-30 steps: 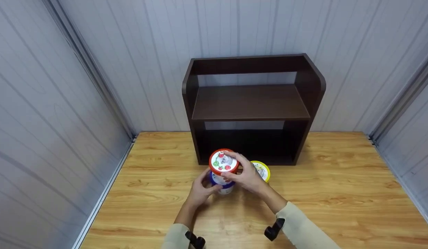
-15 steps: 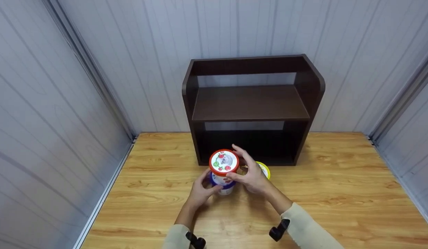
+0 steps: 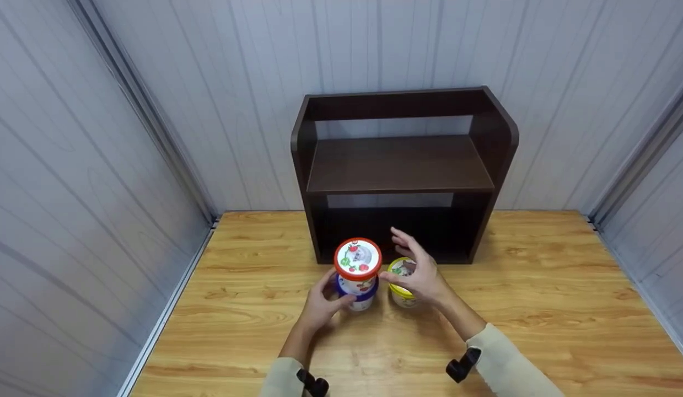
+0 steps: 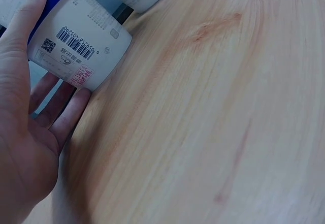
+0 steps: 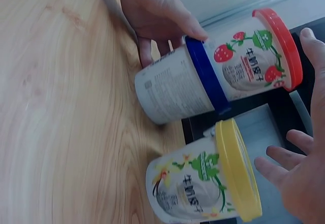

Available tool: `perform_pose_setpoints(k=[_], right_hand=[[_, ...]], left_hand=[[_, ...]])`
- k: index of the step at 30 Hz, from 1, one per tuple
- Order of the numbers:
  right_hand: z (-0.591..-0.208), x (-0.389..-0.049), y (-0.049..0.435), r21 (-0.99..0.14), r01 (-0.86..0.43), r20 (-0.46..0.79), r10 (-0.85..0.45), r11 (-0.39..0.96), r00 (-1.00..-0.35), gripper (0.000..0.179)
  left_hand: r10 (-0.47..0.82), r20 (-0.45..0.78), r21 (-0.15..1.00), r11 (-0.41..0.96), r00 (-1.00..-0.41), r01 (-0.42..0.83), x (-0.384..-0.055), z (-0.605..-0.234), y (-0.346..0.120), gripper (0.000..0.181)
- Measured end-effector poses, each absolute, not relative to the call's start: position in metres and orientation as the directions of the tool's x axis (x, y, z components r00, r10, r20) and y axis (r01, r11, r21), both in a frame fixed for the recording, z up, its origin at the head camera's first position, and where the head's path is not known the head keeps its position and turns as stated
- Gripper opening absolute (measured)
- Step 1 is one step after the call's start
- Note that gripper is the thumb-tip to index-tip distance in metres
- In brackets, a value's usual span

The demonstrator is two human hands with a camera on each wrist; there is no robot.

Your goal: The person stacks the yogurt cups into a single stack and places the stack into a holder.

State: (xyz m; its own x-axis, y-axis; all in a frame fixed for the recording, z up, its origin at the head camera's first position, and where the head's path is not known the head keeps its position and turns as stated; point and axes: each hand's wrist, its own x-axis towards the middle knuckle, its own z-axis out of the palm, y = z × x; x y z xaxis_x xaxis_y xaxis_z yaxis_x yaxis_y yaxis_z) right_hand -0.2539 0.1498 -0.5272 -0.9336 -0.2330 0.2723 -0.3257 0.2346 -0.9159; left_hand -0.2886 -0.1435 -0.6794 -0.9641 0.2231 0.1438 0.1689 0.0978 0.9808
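In the head view, a white ice-cream-style tub with a red lid and strawberry print (image 3: 358, 259) stands on top of a tub with a blue lid (image 3: 362, 304). My left hand (image 3: 319, 306) grips the blue-lidded tub, thumb at its lid and fingers round the far side. A third tub, yellow-lidded (image 5: 193, 178), stands upright on the table just right of the stack. Over it hovers my right hand (image 3: 425, 278), fingers spread and holding nothing, hiding part of the yellow lid. The right wrist view shows this hand (image 5: 304, 173) apart from the red lid.
Behind the tubs stands a dark brown two-tier shelf (image 3: 402, 162) against the pale panelled back wall (image 3: 253, 110). The wood-grain table (image 3: 539, 309) extends to both sides, bounded by side walls.
My right hand has let go of the red-lidded tub and moved right, over the yellow-lidded one. The left hand keeps its grip, and the stack stays put.
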Motion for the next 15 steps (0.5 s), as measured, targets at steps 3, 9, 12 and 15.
perform_pose_setpoints(k=[3,9,12,15], right_hand=[[-0.528,-0.253,0.154,-0.913,-0.326,0.278,-0.212,0.245,-0.937,0.099],[-0.529,-0.252,0.165,-0.91,-0.327,0.284,-0.191,0.254,-0.94,0.099],[-0.529,-0.253,0.17,-0.918,-0.312,0.274,-0.176,0.247,-0.946,0.099],[-0.53,-0.255,0.174,-0.917,-0.31,0.277,-0.16,0.25,-0.947,0.098]], left_hand=[[0.226,0.125,0.982,0.112,-0.966,0.153,-0.288,-0.678,-0.144,0.099],[0.232,0.101,0.988,0.092,-0.967,0.125,-0.286,-0.676,-0.144,0.102],[0.23,0.1,0.989,0.079,-0.968,0.122,-0.286,-0.675,-0.143,0.101],[0.224,0.116,0.988,0.076,-0.968,0.136,-0.285,-0.673,-0.143,0.098]])
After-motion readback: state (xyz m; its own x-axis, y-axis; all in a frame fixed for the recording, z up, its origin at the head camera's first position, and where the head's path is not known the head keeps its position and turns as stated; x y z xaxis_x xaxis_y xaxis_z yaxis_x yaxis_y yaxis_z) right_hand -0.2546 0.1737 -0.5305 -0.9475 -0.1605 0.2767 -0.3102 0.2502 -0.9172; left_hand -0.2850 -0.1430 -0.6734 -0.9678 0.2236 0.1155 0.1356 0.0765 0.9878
